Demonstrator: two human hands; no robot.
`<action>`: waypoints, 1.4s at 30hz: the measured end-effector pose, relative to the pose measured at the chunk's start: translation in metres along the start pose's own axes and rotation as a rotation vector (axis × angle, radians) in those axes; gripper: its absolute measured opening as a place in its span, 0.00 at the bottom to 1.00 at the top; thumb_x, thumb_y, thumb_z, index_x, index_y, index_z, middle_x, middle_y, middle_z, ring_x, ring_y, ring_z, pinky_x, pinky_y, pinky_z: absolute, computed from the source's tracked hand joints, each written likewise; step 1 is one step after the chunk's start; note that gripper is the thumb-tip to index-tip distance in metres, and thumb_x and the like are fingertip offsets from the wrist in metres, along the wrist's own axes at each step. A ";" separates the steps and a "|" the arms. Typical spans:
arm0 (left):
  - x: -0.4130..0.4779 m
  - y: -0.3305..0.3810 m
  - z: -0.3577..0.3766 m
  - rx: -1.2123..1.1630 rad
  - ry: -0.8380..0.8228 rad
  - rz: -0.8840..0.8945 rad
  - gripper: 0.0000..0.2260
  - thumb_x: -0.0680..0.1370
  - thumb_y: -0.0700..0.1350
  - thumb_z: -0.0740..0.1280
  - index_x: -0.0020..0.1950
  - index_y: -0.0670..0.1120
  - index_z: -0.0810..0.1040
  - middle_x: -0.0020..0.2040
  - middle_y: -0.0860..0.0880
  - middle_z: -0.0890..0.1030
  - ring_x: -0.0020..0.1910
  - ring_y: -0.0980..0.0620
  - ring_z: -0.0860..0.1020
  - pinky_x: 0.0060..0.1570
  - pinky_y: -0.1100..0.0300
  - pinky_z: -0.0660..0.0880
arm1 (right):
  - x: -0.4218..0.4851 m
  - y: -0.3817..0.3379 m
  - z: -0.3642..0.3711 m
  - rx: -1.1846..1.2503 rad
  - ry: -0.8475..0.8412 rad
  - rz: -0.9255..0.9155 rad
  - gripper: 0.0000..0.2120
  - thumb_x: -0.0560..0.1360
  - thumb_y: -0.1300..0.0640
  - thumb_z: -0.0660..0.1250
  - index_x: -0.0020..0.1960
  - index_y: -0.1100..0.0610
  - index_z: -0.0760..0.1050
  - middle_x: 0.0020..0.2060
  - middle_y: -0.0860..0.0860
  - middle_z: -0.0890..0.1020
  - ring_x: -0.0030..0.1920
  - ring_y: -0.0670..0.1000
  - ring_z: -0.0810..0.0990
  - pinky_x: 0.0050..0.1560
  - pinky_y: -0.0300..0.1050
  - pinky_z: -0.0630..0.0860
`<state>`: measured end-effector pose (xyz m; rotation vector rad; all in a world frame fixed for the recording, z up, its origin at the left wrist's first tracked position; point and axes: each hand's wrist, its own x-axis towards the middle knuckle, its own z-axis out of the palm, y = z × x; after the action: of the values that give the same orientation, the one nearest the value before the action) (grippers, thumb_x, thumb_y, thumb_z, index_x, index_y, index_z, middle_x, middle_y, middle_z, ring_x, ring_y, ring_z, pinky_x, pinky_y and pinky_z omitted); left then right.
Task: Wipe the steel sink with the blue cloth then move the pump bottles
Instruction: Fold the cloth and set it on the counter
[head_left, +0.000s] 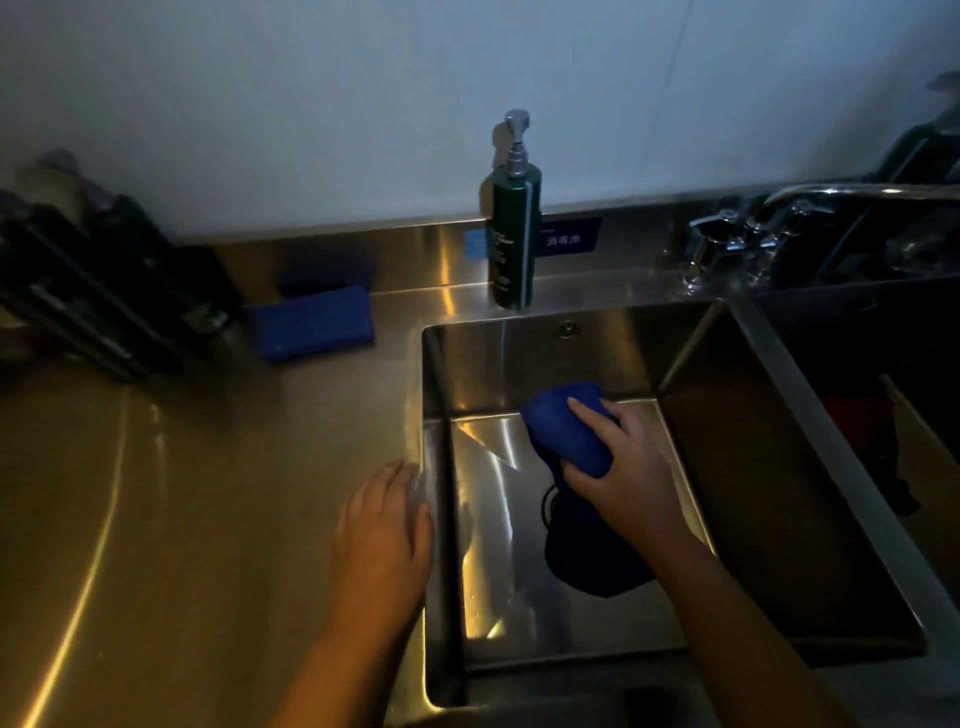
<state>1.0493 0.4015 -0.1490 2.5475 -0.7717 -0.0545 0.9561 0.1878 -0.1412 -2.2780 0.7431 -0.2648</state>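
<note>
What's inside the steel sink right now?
The right hand grips the blue cloth on the sink floor near the back wall. An overflow hole shows above. The floor under cloth and arm is hidden.

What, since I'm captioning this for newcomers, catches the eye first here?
The right hand grips a bright blue cloth low in the steel sink, near its back wall. Behind the basin a dark green pump bottle stands upright on the ledge, while the left hand rests flat at the sink's left rim.
</note>
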 end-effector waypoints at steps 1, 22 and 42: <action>-0.007 -0.001 -0.003 0.000 0.011 -0.013 0.22 0.73 0.50 0.55 0.60 0.39 0.76 0.56 0.40 0.79 0.54 0.40 0.76 0.54 0.45 0.70 | -0.002 -0.004 0.001 -0.007 -0.020 -0.022 0.31 0.70 0.56 0.70 0.70 0.48 0.62 0.69 0.51 0.64 0.64 0.50 0.67 0.62 0.42 0.64; -0.158 -0.166 -0.120 0.093 0.444 -0.105 0.19 0.74 0.45 0.56 0.50 0.31 0.78 0.47 0.33 0.81 0.44 0.37 0.80 0.45 0.42 0.75 | -0.094 -0.197 0.103 -0.172 -0.238 -0.481 0.29 0.71 0.53 0.69 0.69 0.45 0.63 0.69 0.52 0.64 0.65 0.54 0.68 0.64 0.48 0.67; -0.158 -0.301 -0.175 0.004 0.353 -0.098 0.20 0.72 0.48 0.57 0.57 0.38 0.76 0.53 0.38 0.80 0.49 0.41 0.79 0.46 0.47 0.75 | -0.090 -0.312 0.249 -0.276 -0.438 -0.673 0.31 0.69 0.54 0.70 0.69 0.44 0.64 0.68 0.51 0.66 0.63 0.52 0.70 0.62 0.46 0.69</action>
<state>1.1012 0.7805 -0.1453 2.4980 -0.5096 0.3561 1.1149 0.5631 -0.1039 -2.6551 -0.2416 0.0434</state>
